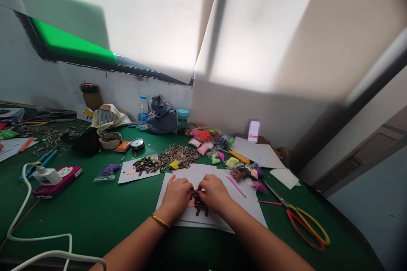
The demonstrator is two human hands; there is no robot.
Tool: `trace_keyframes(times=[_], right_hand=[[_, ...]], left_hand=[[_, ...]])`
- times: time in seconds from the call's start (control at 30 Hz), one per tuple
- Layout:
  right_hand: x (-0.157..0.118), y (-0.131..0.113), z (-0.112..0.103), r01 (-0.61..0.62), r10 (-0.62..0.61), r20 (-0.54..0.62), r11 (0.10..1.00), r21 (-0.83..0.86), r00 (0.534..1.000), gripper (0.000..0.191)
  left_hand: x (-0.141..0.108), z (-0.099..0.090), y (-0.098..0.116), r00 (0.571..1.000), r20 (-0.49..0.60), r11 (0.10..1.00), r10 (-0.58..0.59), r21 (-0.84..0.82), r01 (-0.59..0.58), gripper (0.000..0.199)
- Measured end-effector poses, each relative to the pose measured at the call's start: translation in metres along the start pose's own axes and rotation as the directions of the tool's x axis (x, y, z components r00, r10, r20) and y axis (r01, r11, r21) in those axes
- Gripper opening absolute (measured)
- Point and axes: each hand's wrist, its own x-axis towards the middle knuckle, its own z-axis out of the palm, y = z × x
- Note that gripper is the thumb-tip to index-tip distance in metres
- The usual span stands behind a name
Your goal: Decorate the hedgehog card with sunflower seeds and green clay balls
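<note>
On a sheet of white paper [178,219] lies a small hedgehog picture [199,205] with a pale snout, brown legs and a dark back covered with striped seeds. My left hand [178,192] rests at its left, fingers curled inward to the top of the back. From the right, my right hand [213,191] meets it there with thumb and fingers pinched. Whatever lies between the fingertips is too small and hidden to make out. Beyond my hands, sunflower seeds [178,156] form a pile, and a second hedgehog picture [139,168] with green dots lies to the left.
Scissors [294,211] lie at the right, near a pink clay strip [235,186] on the paper. Bags of coloured clay [205,137] are scattered behind. A charger [47,175] with a white cable and a magenta power bank [63,181] occupy the left. A water bottle [143,113] stands near the wall.
</note>
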Motion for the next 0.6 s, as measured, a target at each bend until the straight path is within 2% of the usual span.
trace_keyframes(times=[0.6], right_hand=[[0.0065, -0.0018, -0.0018, -0.028, 0.032, 0.115, 0.999, -0.037, 0.993, 0.014]], left_hand=[[0.0002, 0.0032, -0.0011, 0.999, 0.008, 0.998, -0.048, -0.042, 0.048, 0.016]])
